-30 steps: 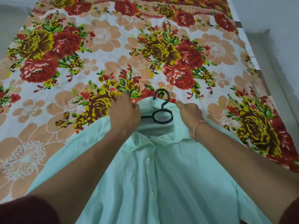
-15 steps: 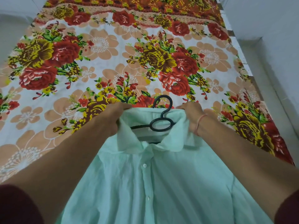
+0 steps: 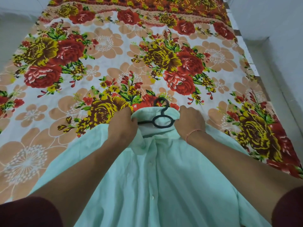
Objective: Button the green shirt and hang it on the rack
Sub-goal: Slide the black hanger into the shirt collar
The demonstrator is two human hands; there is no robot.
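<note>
head view, left hand (image 3: 122, 126), right hand (image 3: 190, 122) gripping green shirt (image 3: 172, 185), now bunched

Both hands, left hand (image 3: 122, 128) and right hand (image 3: 190, 122), gripped the pale green cotton shirt (image 3: 172, 177) collar around a black plastic hanger (image 3: 161, 119) on the floral bedsheet (image 3: 114, 63).

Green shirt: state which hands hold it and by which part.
Left hand and right hand both grip the green shirt by its collar, one each side of the black hanger.
</note>
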